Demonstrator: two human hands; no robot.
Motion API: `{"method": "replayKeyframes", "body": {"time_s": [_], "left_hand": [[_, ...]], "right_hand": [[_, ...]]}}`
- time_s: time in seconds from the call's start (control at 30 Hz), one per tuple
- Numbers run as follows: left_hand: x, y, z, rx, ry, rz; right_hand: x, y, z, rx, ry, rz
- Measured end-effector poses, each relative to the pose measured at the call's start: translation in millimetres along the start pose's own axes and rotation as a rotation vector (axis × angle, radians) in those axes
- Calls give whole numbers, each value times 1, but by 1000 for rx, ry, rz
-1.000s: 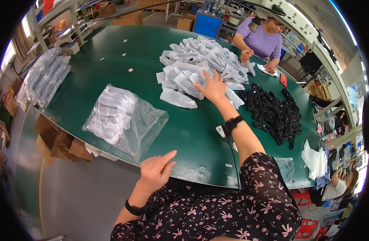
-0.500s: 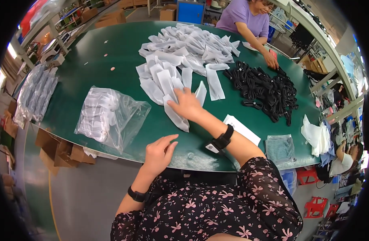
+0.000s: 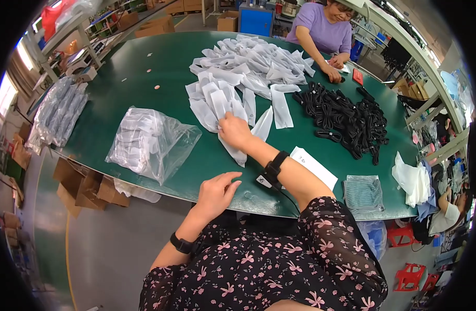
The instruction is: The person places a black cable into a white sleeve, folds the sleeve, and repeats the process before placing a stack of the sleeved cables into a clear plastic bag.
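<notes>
My right hand (image 3: 235,130) reaches over the table to the near end of a pile of white translucent pouches (image 3: 251,62). Its fingers are curled in and closed on one long white pouch (image 3: 231,151) that slants toward me; the fingertips are partly hidden. Just short of the table's near edge hovers my left hand (image 3: 215,196), with nothing in it, thumb and fingers apart. To the right of the pouches lies a heap of coiled black cables (image 3: 344,116).
A clear bag of packed white pouches (image 3: 139,140) lies at left, with more wrapped bundles (image 3: 61,111) beyond. White paper (image 3: 314,168) and a striped packet (image 3: 363,193) sit at right on the green table (image 3: 118,67). Across it, a person's hand (image 3: 332,73) is beside the cables.
My right hand's spread fingers have curled in on a pouch. My left hand stays apart from everything. The person opposite has drawn a hand back from the cables toward the other one.
</notes>
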State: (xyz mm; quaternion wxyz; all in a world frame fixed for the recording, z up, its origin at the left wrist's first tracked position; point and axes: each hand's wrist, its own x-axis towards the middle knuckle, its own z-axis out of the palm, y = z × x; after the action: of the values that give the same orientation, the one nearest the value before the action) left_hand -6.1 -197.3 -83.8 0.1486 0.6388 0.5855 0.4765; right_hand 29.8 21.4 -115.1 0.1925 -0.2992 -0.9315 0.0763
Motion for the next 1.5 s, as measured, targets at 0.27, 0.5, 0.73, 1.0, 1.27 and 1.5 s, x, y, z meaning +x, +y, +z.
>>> {"method": "replayKeyframes", "body": {"time_s": [0.27, 0.5, 0.73, 1.0, 1.27, 1.5], "left_hand": [[18, 4, -29, 522, 486, 245], [13, -33, 0, 321, 133, 18], [1, -21, 9, 169, -212, -7], [-9, -27, 15, 246, -197, 221], [-7, -22, 29, 190, -267, 292], [-16, -28, 19, 114, -232, 198]], "right_hand": [[-39, -8, -52, 801, 107, 315], [-93, -27, -82, 1360, -88, 493], [-56, 89, -87, 98, 266, -164], [-69, 103, -69, -186, -206, 77], [-59, 52, -61, -103, -137, -12], [-58, 40, -107, 596, 4, 166]]}}
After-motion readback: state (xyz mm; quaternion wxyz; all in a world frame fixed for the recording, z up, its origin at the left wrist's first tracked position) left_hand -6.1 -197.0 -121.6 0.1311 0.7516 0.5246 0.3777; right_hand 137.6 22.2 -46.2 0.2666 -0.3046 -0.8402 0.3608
